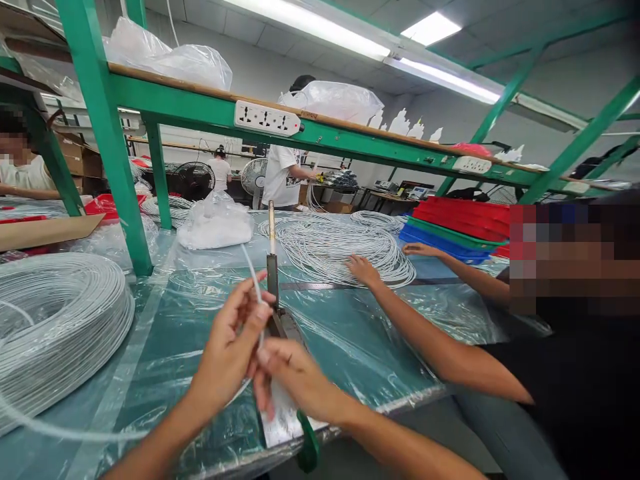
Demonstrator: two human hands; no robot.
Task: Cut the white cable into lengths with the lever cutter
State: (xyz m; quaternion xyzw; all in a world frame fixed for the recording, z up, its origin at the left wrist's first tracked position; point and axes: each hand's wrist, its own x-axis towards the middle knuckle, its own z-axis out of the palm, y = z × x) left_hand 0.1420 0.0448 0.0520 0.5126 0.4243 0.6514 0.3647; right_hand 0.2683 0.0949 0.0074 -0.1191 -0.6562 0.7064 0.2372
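A thin white cable (253, 272) runs up through the fingers of my left hand (234, 331), which pinches it below its upper end. My right hand (296, 375) sits just below and to the right, its thumb and forefinger closed on the same cable. Right behind my hands stands a metal bench fixture (273, 280) with an upright post. Its base plate (280, 427) lies partly hidden under my right hand, with a green handle (307, 443) at the table edge. On the left rests a large coil of white cable (65, 327).
A co-worker's hands (364, 270) reach over a loose pile of cable (340, 250) on the right. Stacked red, green and blue trays (450, 230) stand behind. A green shelf post (107, 147) rises at left, and a plastic bag (215, 223) lies on the plastic-covered table (200, 407).
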